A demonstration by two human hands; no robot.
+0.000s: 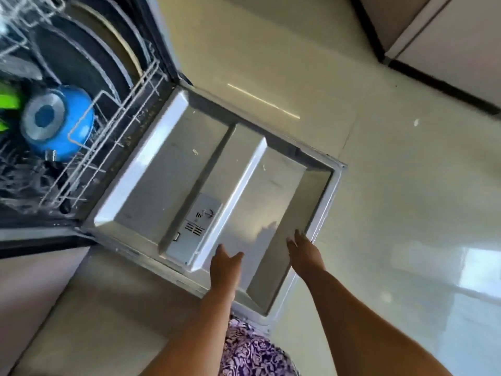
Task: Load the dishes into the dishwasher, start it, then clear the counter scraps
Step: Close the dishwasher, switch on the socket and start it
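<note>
The dishwasher door (173, 169) lies open and flat, its steel inner face up, with the detergent compartment (193, 229) near its front. The lower rack (108, 126) sits inside at the left, holding a blue pot (58, 123) upside down, large dark pans (81, 61) on edge and something green (9, 101). My left hand (225, 264) hovers over the front part of the door, fingers apart and holding nothing. My right hand (305, 251) reaches the door's front right edge, fingers stretched out; whether they touch the rim is unclear.
Glossy cream floor tiles (393, 213) spread to the right of the door. A pale cabinet with a dark plinth (433, 77) runs along the top right. A beige cabinet front (35, 289) stands at the lower left. Purple patterned clothing (252, 351) shows at the bottom.
</note>
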